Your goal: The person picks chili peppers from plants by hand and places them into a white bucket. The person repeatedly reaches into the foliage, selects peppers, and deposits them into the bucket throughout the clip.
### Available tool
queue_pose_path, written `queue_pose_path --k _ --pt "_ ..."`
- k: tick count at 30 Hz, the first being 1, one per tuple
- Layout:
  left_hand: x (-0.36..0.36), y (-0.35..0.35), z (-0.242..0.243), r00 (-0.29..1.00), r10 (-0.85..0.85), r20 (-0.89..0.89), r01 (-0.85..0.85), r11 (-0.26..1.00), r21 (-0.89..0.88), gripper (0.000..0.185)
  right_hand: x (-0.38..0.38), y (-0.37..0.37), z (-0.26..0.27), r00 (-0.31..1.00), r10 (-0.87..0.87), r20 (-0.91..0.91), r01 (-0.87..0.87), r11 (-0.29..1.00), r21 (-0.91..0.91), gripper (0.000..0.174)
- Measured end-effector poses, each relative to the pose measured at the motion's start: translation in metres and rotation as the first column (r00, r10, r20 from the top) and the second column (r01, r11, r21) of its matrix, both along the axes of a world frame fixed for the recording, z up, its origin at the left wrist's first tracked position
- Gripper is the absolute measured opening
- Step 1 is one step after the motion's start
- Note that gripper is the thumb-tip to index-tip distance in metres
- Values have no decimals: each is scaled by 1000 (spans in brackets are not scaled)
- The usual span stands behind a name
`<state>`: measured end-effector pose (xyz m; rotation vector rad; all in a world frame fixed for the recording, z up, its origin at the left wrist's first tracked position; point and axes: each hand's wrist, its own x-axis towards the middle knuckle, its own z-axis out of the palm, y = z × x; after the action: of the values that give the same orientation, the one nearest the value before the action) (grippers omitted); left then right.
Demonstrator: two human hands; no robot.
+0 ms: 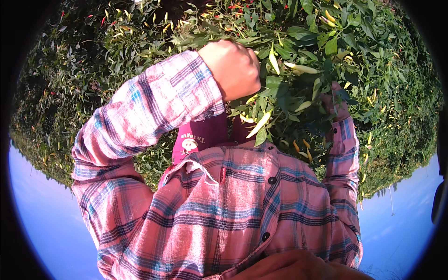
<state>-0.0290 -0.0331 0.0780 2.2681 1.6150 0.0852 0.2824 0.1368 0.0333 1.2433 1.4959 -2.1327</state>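
My left hand [232, 70] is curled into a fist among the chili pepper plants, its back towards me. Whatever lies inside its fingers is hidden. Just right of it, a leafy chili branch [280, 87] bears several pale yellow-green peppers. One long chili pepper [259, 124] hangs below the fist, and another chili pepper [302, 68] points sideways near the top of the branch. In shade on the branch's far side is my right hand [335, 101]. Leaves cover part of it, and its grip cannot be made out.
Dense chili plants [105, 70] surround me on both sides, with red peppers [238, 7] towards the top. Orange peppers [301, 147] hang close to my plaid shirt [224, 210]. My dark red trousers [206, 134] show beneath my left sleeve.
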Motion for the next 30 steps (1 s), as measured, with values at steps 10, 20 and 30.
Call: queue_pose_path --k 10,20,30 --pt "-26 13 33 812 -63 580 262 928 -266 20 44 19 -56 922 383 63 -388 910 144 38" --pt "-92 -3 43 133 579 805 42 808 -588 10 104 69 -41 963 236 134 -249 577 777 29" --pt "100 84 -81 221 597 771 -276 797 -538 29 49 68 -39 797 -553 -243 588 803 100 23"
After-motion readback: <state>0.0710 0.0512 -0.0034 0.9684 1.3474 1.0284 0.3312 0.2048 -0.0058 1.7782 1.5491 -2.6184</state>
